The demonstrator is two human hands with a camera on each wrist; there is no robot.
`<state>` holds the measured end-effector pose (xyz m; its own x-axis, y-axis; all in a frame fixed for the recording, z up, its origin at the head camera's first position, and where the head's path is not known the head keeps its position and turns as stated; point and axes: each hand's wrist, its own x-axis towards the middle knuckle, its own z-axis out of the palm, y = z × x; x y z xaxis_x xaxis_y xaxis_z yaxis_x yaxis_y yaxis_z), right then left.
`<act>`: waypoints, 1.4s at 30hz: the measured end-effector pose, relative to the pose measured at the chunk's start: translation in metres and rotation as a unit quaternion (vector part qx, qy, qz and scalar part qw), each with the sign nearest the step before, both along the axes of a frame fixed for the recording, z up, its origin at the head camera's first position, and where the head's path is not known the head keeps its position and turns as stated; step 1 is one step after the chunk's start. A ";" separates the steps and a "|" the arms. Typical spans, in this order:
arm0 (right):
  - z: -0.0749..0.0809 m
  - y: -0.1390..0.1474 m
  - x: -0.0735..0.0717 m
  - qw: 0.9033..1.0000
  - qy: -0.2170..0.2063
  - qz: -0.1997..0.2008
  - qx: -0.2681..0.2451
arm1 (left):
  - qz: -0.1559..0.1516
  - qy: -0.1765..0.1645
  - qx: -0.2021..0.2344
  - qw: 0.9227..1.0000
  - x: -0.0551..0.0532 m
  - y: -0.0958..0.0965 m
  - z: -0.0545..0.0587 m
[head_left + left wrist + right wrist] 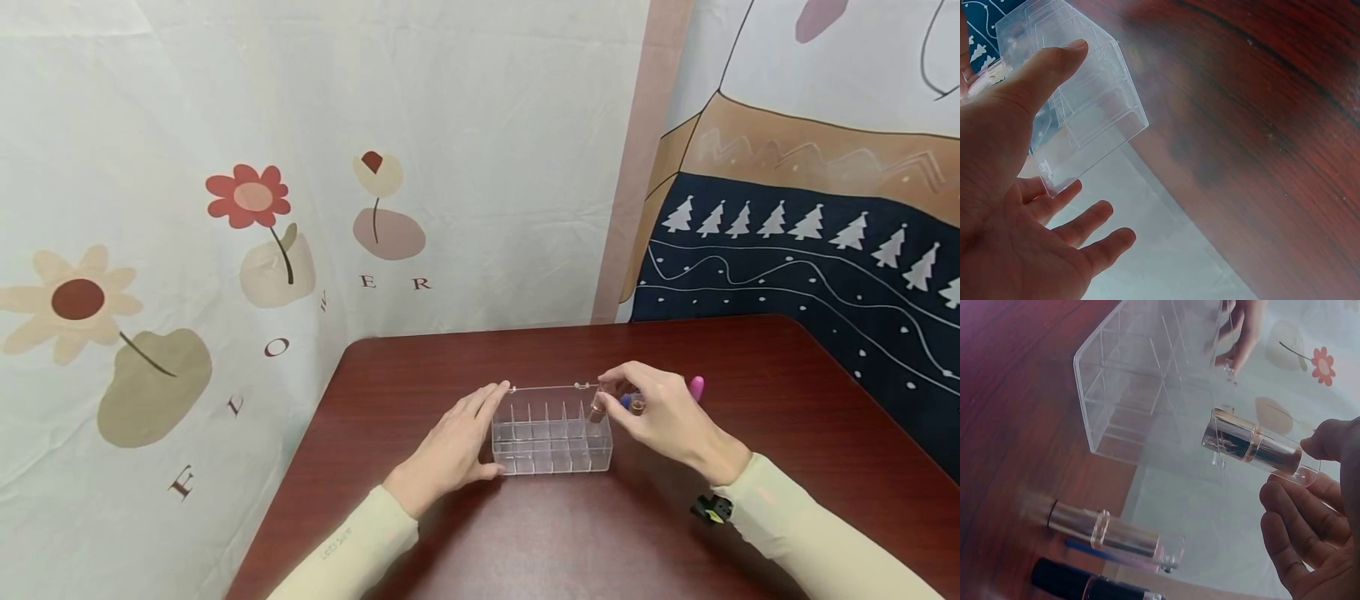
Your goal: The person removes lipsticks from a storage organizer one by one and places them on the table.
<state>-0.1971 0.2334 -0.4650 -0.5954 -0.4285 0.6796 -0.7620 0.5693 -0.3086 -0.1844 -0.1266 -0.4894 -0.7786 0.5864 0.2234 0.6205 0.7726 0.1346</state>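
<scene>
A clear plastic organizer box [551, 457] with several compartments stands on the table. My left hand [453, 442] holds its left end, thumb at the front lower corner and fingers at the upper back. In the left wrist view the thumb lies over the clear wall of the box [1104, 125], and the other fingers spread out behind. My right hand [656, 412] pinches a lipstick tube [1250, 447] by its clear end between thumb and fingertips. The shiny metallic end of the tube points toward the box, over its right back compartments in the head view.
Just right of the box stand another metallic lipstick [1110, 531], a black tube [1085, 584] and a blue item [626, 402]. A pink rounded tip [697, 387] shows behind the right hand. The reddish-brown table [420, 367] meets a printed cloth wall [487, 167] at the back.
</scene>
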 end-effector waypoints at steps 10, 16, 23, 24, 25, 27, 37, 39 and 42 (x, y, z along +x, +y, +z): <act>0.006 0.011 0.000 0.999 0.020 -0.037 -0.003 | 0.001 0.000 0.001 1.000 0.000 0.000 0.001; 0.010 0.015 0.000 0.999 0.010 -0.035 -0.021 | -0.002 0.001 0.001 1.000 -0.001 0.000 0.001; 0.013 0.021 0.003 0.998 0.003 -0.057 -0.018 | -0.004 0.002 0.002 1.000 -0.001 0.000 0.001; 0.013 0.022 0.003 0.998 0.004 -0.062 -0.016 | -0.004 0.001 0.002 1.000 -0.001 0.000 0.001; 0.014 0.024 0.003 0.998 0.005 -0.066 -0.015 | -0.003 0.001 0.003 1.000 -0.001 0.000 0.001; 0.014 0.027 0.004 0.997 0.011 -0.077 -0.011 | -0.003 0.000 0.004 1.000 -0.001 0.000 0.001; 0.016 0.042 0.003 0.994 0.031 -0.101 -0.014 | -0.001 -0.002 0.003 1.000 -0.001 0.000 0.001; 0.016 0.045 0.003 0.994 0.035 -0.107 -0.012 | -0.002 -0.002 0.002 1.000 -0.001 0.000 0.002; 0.017 0.051 0.003 0.993 0.042 -0.113 -0.008 | -0.001 -0.003 0.000 1.000 -0.002 0.000 0.002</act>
